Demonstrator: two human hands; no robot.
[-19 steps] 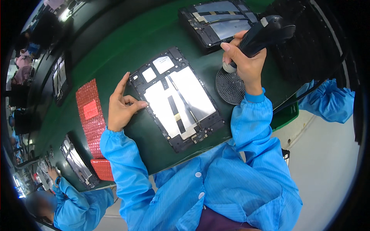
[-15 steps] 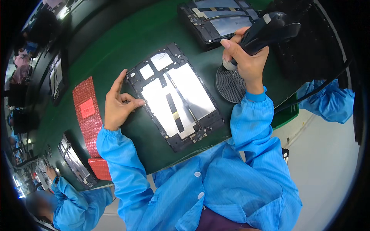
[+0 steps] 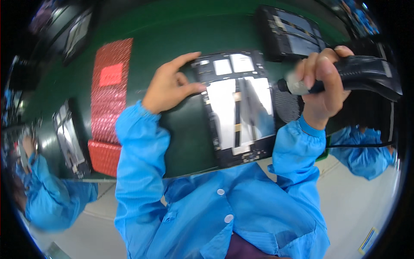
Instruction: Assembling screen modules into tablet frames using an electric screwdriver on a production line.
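Observation:
An opened tablet, a black frame with silvery panels and dark flat cables, lies on the green table in front of me. My left hand holds its left side, with the index finger at the upper corner, the thumb lower on the edge and the other fingers curled. My right hand is wrapped round a black pistol-shaped handheld tool with a pale rounded nose and a dark tip. The tip points left, just beyond the tablet's right edge, above a dark round gridded dish.
A stack of similar tablets stands at the back right. Left of me lie red bubble wrap, a red packet and another opened tablet. A further one is far left. Blue-sleeved people flank the table.
My head view has turned, so the tablet appears straighter and farther right. The tool has swung from above the round dish to point left towards the tablet. My left hand stays on its edge.

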